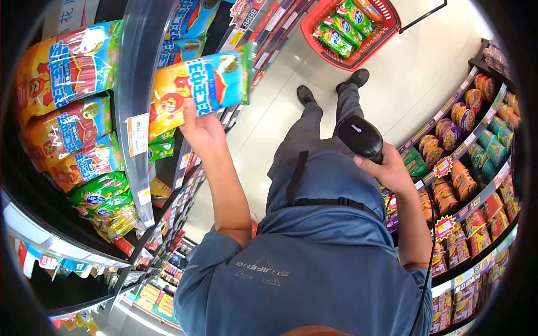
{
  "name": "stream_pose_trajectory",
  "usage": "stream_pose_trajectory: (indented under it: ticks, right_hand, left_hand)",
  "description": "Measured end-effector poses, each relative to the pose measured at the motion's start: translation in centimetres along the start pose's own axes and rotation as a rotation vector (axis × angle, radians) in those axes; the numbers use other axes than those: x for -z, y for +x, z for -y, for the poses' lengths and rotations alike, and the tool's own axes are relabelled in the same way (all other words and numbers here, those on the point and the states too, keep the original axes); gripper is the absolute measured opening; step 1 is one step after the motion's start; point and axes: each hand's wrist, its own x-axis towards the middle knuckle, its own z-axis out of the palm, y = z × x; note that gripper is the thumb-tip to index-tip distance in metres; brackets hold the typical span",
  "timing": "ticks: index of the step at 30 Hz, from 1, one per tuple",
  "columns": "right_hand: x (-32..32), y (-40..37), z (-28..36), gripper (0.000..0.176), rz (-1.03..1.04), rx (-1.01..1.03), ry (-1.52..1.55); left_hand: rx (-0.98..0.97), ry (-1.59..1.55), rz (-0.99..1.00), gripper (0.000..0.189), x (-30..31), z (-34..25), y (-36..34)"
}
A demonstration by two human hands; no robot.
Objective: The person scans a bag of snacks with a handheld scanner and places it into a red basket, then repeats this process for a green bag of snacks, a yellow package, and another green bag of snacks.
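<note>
My left hand [203, 133] pinches the lower edge of a yellow-and-blue bag of sausages [216, 84], thumb on its front, where a cartoon lion is printed. The bag is raised beside the shelf on the left, in front of similar blue bags [188, 25]. More sausage bags [70, 70] lie stacked on that shelf, with green snack packs [103, 196] below them. My right hand [389, 168] is closed around a black handheld barcode scanner [360, 137], held in front of my right thigh. A cable runs down along my right arm.
A red shopping basket [384, 42] with several green packs [343, 28] stands on the floor beyond my feet. A price tag [138, 135] hangs on the left shelf's clear edge strip. Shelves of cup noodles [446, 196] and bagged goods line the right side.
</note>
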Motion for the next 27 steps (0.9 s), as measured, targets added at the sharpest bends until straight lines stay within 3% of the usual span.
stream_pose_trajectory:
  ticks: [5, 7, 9, 11, 13, 15, 21, 23, 24, 25, 27]
  right_hand:
    - [-1.3, 0.0, 1.6, 0.046, 0.018, 0.097, -0.037]
    - [-2.2, 0.2, 1.9, 0.047, 0.037, 0.14, -0.029]
    - [-3.2, 0.2, 2.3, 0.046, 0.063, 0.322, -0.039]
    - [-3.7, -0.1, 2.3, 0.044, 0.083, 0.282, -0.026]
    - [-4.3, -0.1, 1.6, 0.05, 0.088, 0.281, -0.098]
    - [-4.6, -0.5, 1.4, 0.05, 0.062, 0.286, -0.131]
    - [-4.9, -1.8, 1.5, 0.047, -0.014, 0.295, -0.175]
    - [-5.1, -2.2, 1.5, 0.046, -0.043, 0.3, -0.192]
    - [-5.2, -2.4, 1.4, 0.045, -0.058, 0.298, -0.194]
    - [-5.3, -2.5, 1.3, 0.045, -0.071, 0.296, -0.196]
    - [-5.4, -2.6, 0.7, 0.045, -0.081, 0.292, -0.203]
  left_hand:
    - [0.0, 0.075, 0.031, 0.061, 0.0, 1.8, -4.0]
    - [-0.038, 0.241, 0.13, 0.064, 0.4, 1.9, -5.6]
    - [-0.082, 0.315, 0.197, 0.062, 0.4, 1.2, -6.5]
    - [-0.12, 0.386, 0.262, 0.06, 1.1, 0.9, -6.1]
    - [-0.403, 0.608, 0.362, 0.051, 2.6, 0.5, -3.6]
    - [-0.935, 0.731, 0.499, 0.045, 0.6, -0.5, -0.6]
    - [-0.965, 0.647, 0.517, 0.047, -2.8, 1.1, 3.8]
    - [-0.857, 0.506, 0.394, 0.043, -3.6, 2.2, 4.5]
    - [-0.86, 0.714, 0.346, 0.043, -3.8, 1.8, 4.3]
    - [-0.85, 0.627, 0.29, 0.038, -3.8, 2.6, 5.1]
    - [-0.581, 0.587, 0.237, 0.032, -4.4, 2.7, 5.9]
